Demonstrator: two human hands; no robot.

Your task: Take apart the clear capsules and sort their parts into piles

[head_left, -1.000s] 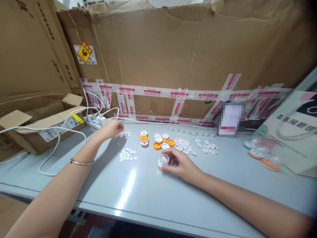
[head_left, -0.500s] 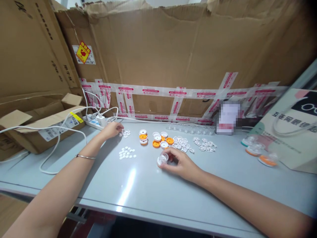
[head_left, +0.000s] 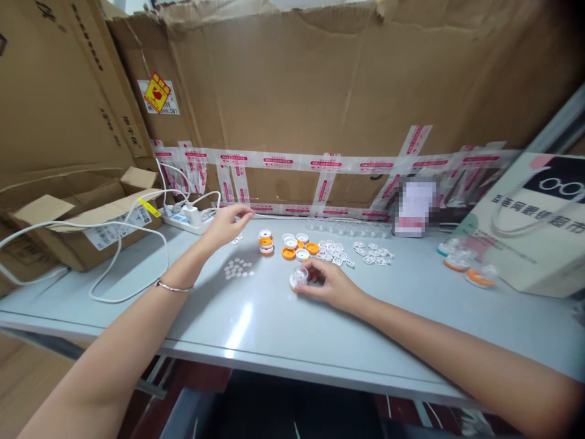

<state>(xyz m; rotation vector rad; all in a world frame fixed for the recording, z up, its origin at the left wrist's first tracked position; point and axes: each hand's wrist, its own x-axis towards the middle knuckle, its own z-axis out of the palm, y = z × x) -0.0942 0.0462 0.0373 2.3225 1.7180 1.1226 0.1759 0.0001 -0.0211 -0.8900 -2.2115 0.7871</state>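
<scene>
My right hand (head_left: 326, 283) is closed around a small round piece with a clear dome (head_left: 299, 277), on the grey table. My left hand (head_left: 228, 224) is over the back left of the table, thumb and fingertips brought together; what they hold, if anything, is too small to make out. Beneath it a few white pieces (head_left: 237, 238) show partly. Small white discs (head_left: 238, 268) lie nearer the front. A stack of white and orange rings (head_left: 265, 242) stands right of my left hand. More white and orange rings (head_left: 289, 253) and white cut-out pieces (head_left: 333, 251) lie behind my right hand.
A clear plastic strip (head_left: 350, 228) lies along the back by a big cardboard box (head_left: 274, 91). Finished-looking domed pieces (head_left: 479, 275) and a printed bag (head_left: 530, 225) are at the right. At the left are an open carton (head_left: 105, 225), a power strip (head_left: 185, 221) and white cables.
My left hand has lifted from the white pieces at the back and moved right. My right hand keeps the domed piece in nearly the same place. The view has shifted slightly.
</scene>
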